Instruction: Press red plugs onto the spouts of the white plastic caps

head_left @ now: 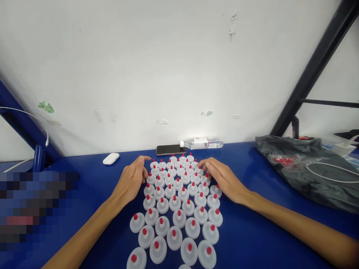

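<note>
Several white round nozzle caps with red tips [183, 194] stand in loose rows on the blue table. My left hand [134, 173] is beside the left edge of the far rows, its index finger stretched toward a cap and the other fingers bent. On the opposite side, my right hand [221, 178] reaches over the right edge of the group, fingertips among the red tips and at or very near them. Neither hand appears to hold a cap. The undersides of the right fingers are hidden.
Behind the caps lie a phone [168, 150] and a clear water bottle [203, 143] on its side against the wall. A white earbud case [111, 158] is at the left. Dark plastic bags [303, 172] with a white cable cover the right side. The near left corner is pixelated.
</note>
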`<state>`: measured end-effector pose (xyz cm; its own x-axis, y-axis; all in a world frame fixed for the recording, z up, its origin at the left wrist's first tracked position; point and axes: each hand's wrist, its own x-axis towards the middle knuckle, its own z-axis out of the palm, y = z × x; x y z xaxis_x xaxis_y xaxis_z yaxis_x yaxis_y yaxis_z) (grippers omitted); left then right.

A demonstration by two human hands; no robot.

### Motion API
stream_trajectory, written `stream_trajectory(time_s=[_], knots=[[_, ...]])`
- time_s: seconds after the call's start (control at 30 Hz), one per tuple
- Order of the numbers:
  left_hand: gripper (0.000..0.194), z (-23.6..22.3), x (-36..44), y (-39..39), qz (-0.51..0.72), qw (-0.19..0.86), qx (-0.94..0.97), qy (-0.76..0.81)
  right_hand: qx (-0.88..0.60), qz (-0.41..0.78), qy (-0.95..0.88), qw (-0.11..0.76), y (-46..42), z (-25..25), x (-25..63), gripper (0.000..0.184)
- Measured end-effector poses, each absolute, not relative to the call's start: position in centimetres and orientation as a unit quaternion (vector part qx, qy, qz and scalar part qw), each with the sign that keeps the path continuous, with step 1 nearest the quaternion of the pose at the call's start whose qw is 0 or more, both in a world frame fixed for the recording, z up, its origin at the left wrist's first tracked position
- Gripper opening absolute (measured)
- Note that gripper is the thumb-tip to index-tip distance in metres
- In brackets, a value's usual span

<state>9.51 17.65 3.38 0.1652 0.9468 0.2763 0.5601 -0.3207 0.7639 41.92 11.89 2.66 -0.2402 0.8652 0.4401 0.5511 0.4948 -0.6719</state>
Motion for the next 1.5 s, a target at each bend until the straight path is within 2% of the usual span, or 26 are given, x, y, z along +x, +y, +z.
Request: stream_trajectory(time_s=[0.73,0.9,1.17,1.5], knots=[[0.071,3.53,9.56,17.44,0.379,0.268,0.718,0.518,-0.425,0.193,-0.794,0.388,11.71,2.81,41.92,0.039],[0.07,3.64,9.83,17.45,0.383,0.272,0.717,0.515,-0.414,0.196,-0.811,0.363,11.34,2.9,41.71,0.044],[0.066,3.81,9.83,17.22,0.38,0.277,0.716,0.515,-0.413,0.195,-0.814,0.36,11.3,2.93,41.8,0.041],[0.063,3.88,9.86,17.13,0.379,0.276,0.716,0.517,-0.415,0.152,-0.849,0.291,11.39,2.59,42.0,0.044]])
